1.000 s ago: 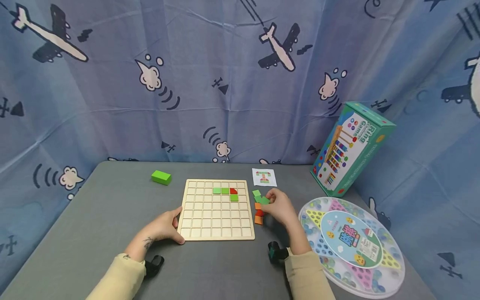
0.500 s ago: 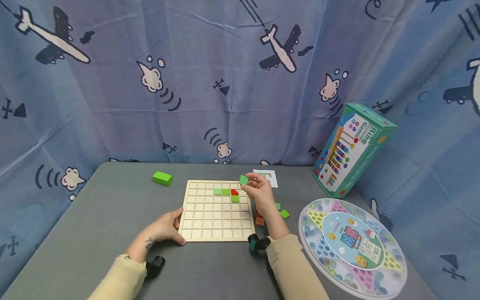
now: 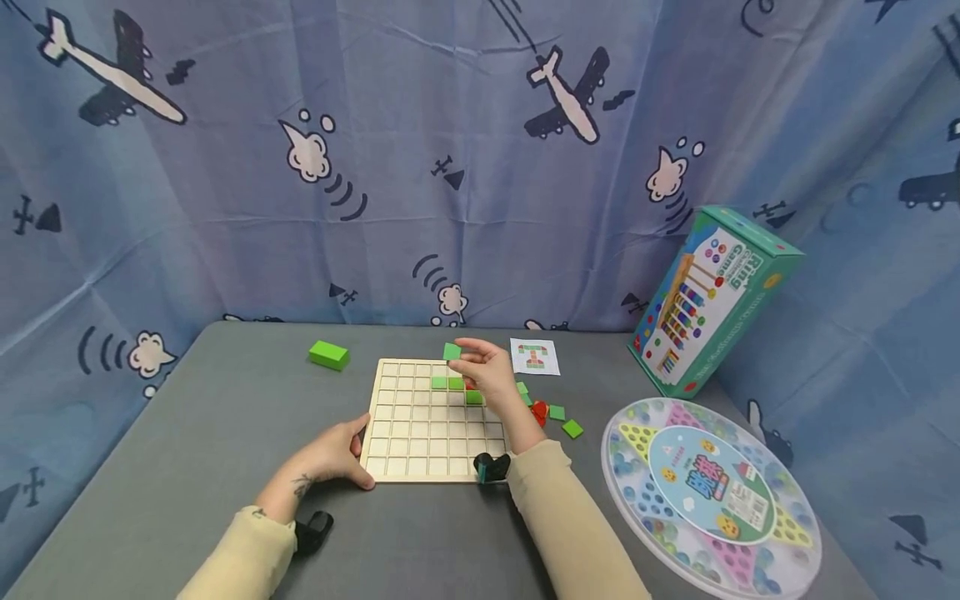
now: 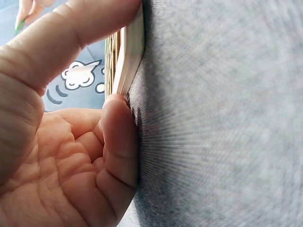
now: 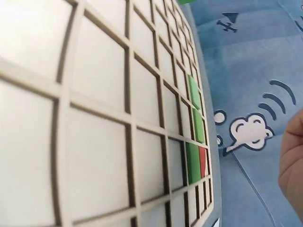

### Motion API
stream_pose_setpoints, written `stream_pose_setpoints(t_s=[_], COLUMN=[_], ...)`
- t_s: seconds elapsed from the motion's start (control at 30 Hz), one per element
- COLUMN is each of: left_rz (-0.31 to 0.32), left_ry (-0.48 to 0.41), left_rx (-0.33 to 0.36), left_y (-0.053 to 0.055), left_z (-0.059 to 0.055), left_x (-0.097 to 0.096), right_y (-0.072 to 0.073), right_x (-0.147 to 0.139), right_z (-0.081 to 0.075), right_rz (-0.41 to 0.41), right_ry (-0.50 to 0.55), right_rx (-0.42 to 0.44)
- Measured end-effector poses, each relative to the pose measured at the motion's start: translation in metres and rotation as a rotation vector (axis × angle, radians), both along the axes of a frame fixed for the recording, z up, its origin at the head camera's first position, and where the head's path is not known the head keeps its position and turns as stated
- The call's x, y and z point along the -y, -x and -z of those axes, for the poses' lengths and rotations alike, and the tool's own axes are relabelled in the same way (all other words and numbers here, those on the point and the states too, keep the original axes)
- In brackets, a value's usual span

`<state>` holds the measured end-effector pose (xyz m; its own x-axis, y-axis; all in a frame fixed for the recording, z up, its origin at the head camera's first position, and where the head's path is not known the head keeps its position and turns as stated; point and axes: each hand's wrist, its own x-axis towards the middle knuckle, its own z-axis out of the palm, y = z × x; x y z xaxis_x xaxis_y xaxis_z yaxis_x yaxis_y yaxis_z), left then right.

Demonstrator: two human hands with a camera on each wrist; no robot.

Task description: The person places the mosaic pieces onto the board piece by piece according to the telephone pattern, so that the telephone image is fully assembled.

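A pale wooden grid board [image 3: 420, 425] lies on the grey table. Fingers and thumb of my left hand [image 3: 337, 450] hold its near left corner; the left wrist view shows a curled fingertip [image 4: 118, 118] against the board's edge [image 4: 130, 52]. My right hand [image 3: 487, 375] pinches a square green tile [image 3: 452, 352] between thumb and fingers, over the board's far side. In the board's cells sit green tiles [image 3: 439, 383] in a row, another green tile [image 3: 474, 397] nearer me, and a red tile [image 5: 202, 161] half hidden by the right hand in the head view.
Right of the board lie loose tiles, among them a red one [image 3: 540, 412] and green ones [image 3: 572, 428]. Behind them is a pattern card [image 3: 535, 357]. A green block [image 3: 328, 355] stands back left. A round marble game board [image 3: 712, 492] and a tall green box [image 3: 712, 300] occupy the right.
My right hand has picked a green tile from the loose ones and carried it left over the board. Some loose tiles have shifted right. The left hand stays at the board's corner.
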<state>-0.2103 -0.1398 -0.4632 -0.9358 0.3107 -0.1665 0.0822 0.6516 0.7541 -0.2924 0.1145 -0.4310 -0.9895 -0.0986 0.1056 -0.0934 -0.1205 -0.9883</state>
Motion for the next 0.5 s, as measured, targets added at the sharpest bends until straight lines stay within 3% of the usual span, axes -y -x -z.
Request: stream_pose_setpoints(t_s=[0.23,0.5], left_rz=[0.003,0.013], left_ry=[0.02,0.013], left_rx=[-0.006,-0.003], left_y=[0.003,0.0], left_z=[-0.001,-0.004], left_x=[0.001,0.0], right_y=[0.009,0.012], right_x=[0.015,0.026], right_z=[0.004,0.016], right_rz=[-0.018,-0.059], right_ry=[-0.111,-0.379], right_rx=[0.023,0.083])
